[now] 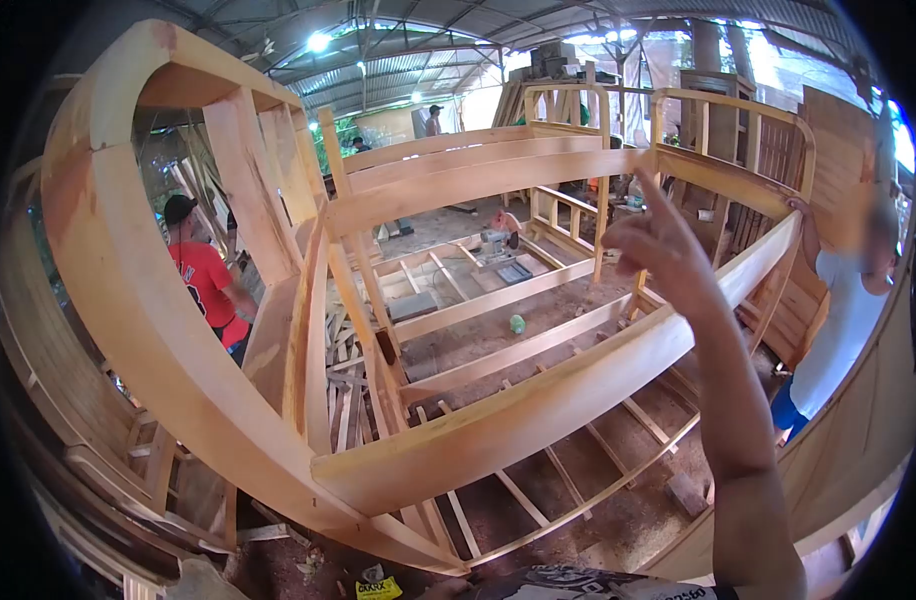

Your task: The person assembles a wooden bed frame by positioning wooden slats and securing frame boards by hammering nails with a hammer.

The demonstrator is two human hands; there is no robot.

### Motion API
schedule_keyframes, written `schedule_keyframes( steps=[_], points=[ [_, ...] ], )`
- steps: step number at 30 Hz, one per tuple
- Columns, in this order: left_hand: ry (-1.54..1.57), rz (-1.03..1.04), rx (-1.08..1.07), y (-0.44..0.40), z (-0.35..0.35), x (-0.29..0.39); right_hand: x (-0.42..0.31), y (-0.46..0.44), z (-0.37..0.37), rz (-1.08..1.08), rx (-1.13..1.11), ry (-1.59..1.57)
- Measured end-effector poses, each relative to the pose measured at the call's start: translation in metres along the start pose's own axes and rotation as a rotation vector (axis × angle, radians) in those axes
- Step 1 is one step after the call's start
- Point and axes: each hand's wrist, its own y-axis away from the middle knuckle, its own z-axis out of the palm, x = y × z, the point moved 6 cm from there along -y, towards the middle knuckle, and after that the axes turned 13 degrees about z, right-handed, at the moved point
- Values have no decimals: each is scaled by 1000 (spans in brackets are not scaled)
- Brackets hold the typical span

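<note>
Bed frame [123, 235] in pale wood fills the left and centre of the picture, in front of me and mostly to the left of my raised right hand [658, 235]. I hold nothing in that hand: its index finger points up and the other fingers are loosely bent. My fingertip overlaps the right end of the upper board [478, 187] in view, and I can't tell whether it touches. My forearm crosses in front of one wide rail [518, 415], which slants from the lower centre to the right side. My left hand is out of view, so I can't tell how it is held.

Counting what I see, one big curved arch stands at the left. Two rounded end panels [738, 135] stand upright at the upper centre and upper right. Two long boards [493, 302] run roughly side by side across the middle, beyond the wide rail. Thin slats [523, 498] lie under and around them, too many and too overlapped for me to count surely.

One green thing [518, 324] is on the floor [463, 345] near the centre, and one power tool [500, 238] sits beyond it. Four other people are about: one in a red shirt [206, 283] at the left, one in a pale shirt [840, 300] at the right with a hand at the wide rail's far end, and two small in the background.
</note>
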Motion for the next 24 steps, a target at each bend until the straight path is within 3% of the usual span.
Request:
schedule_keyframes(
  steps=[5, 7, 8, 9, 11, 12, 13, 15, 16, 18, 22, 24],
  points=[
    [7, -9, 24, 7, -10, 0, 22, 24, 31, -13, -47, -79],
    [6, -10, 35, 7, -14, 2, 13, 68, 38, -108, -116, -256],
    [3, -11, 36, 7, -14, 4, 8, 95, 40, -304, -299, -145],
    [10, -18, 39, 6, -16, 5, 1, 132, 48, -274, -382, -93],
    [11, -20, 39, 5, -17, 4, 6, 180, 75, -641, -921, -29],
    [5, -23, 40, 4, -17, 4, 5, 199, 86, -742, -1072, -25],
    [-2, -28, 38, 3, -17, 3, 9, 204, 89, -732, -1056, -29],
    [-18, -39, 32, 5, -18, 4, 30, 232, 104, -547, -1569, -67],
    [-33, -38, 28, 3, -18, 6, 29, 237, 109, -545, -1546, -75],
    [-47, -43, 20, 4, -16, 6, 26, 237, 122, -122, -1640, -457],
    [-60, -54, 4, 3, -13, 4, 15, 242, 130, -158, -1527, -715],
    [-70, -61, 0, 4, -13, 2, 4, 243, 133, -17, -1485, -981]
  ],
)
